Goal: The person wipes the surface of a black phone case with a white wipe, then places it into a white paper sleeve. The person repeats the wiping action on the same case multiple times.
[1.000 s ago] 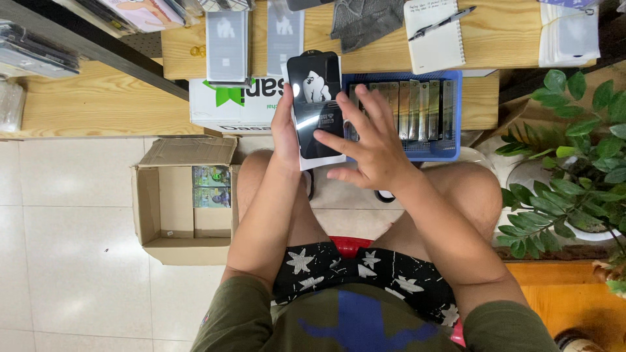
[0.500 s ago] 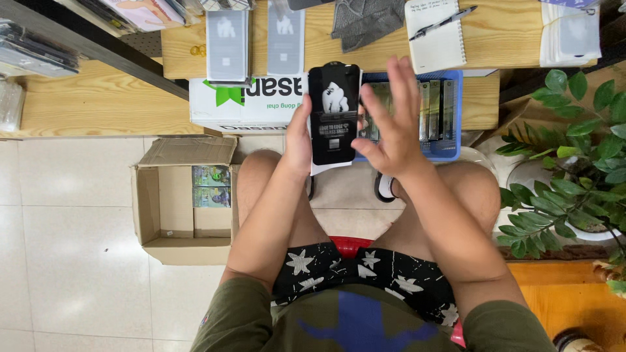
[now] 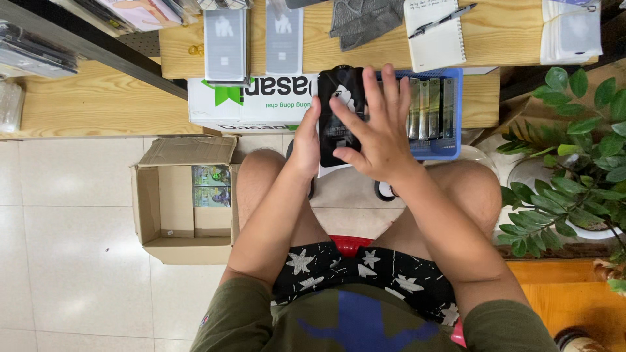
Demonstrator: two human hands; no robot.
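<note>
bright even indoor light, soft shadows, glare on floor tiles, pic sharp w/ slight edge distortion.

Left hand grips with curled fingers (thumb up); right hand lies flat, 5 fingers spread.

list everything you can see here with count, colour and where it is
black packet: 1, black, held upright over the knees
blue tray: 1, blue, table edge behind the packet, dark packs standing in it
grey packets: 2, grey, table top left
notebook: 1, white, table top, pen on it
white carton: 1, white and green, under the table edge
cardboard box: 1, brown, open, on floor
plant: 1, green, at right
left hand: grips packet's left edge
right hand: spread flat on packet's front
</note>
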